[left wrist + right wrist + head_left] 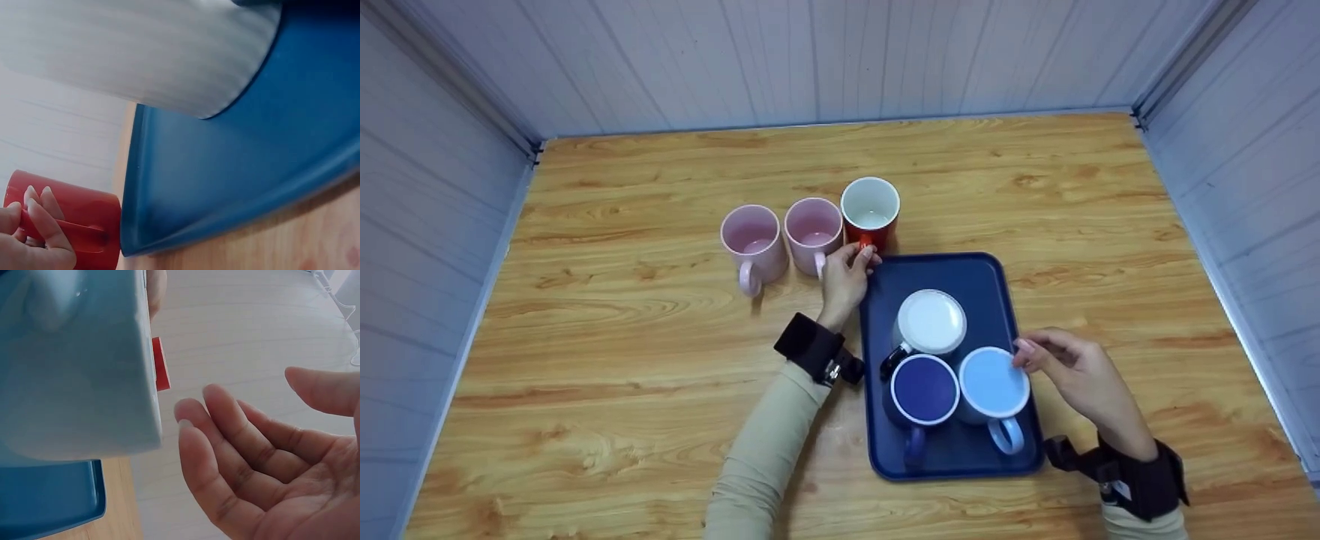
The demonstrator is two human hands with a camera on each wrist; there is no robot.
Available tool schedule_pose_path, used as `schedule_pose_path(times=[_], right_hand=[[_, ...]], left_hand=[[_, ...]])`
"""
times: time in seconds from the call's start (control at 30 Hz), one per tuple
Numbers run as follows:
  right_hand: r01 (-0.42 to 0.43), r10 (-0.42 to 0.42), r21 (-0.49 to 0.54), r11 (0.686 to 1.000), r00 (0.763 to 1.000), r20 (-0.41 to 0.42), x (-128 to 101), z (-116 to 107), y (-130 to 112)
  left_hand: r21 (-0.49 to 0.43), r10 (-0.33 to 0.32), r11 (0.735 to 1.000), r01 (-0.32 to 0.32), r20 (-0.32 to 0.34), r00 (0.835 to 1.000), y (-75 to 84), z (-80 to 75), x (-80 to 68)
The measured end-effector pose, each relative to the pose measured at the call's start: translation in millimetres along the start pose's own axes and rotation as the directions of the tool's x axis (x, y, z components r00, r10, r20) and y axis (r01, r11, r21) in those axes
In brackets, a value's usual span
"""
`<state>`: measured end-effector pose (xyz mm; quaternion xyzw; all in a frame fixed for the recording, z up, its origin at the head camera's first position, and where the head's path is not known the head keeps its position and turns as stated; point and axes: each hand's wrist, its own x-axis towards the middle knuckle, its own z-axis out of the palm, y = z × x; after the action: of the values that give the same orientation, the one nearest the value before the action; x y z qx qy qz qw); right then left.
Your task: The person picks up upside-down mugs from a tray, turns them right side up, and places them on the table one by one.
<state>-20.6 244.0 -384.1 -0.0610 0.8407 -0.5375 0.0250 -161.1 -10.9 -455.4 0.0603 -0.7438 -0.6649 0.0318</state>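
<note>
Head view: left hand (846, 279) pinching red mug (871, 212) handle, right hand (1076, 373) open beside light-blue mug (994, 387).

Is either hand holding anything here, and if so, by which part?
The left hand pinches the red mug by its handle. The right hand, open beside the light blue mug, holds nothing.

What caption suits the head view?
Left hand grips the red mug; right hand nears the light blue mug.

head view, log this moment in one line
left hand: grips red mug handle | right hand: open beside light blue mug | tray: three mugs
</note>
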Motion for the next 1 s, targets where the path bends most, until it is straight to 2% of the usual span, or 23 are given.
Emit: schedule_pose_path(times=[0.27, 0.43, 0.57, 0.7, 1.0], right_hand=[[-0.016, 0.016, -0.007, 1.0, 1.0, 0.017, -1.9, -0.6, -2.0], [0.004, 0.0, 0.055, 0.998, 0.997, -0.074, -1.7, 0.5, -4.2], [0.023, -0.011, 0.093, 0.995, 0.991, -0.132, -1.8, 1.1, -5.1], [0.03, -0.016, 0.107, 0.994, 0.992, -0.129, -1.2, 0.6, -5.3], [0.044, -0.031, 0.097, 0.994, 0.991, -0.128, 0.6, -0.5, -4.3]], left_hand=[[0.06, -0.013, 0.998, 0.014, -0.025, 1.0, -1.5, 4.2, 1.9], [0.073, -0.01, 0.997, 0.013, -0.041, 0.999, -3.2, 5.8, 1.5], [0.063, 0.011, 0.998, -0.008, -0.046, 0.999, -3.5, 6.8, 0.6], [0.041, 0.032, 0.999, -0.03, -0.049, 0.998, -3.0, 7.5, -0.2], [-0.006, 0.026, 1.0, -0.027, -0.055, 0.998, -2.9, 7.4, 2.5]])
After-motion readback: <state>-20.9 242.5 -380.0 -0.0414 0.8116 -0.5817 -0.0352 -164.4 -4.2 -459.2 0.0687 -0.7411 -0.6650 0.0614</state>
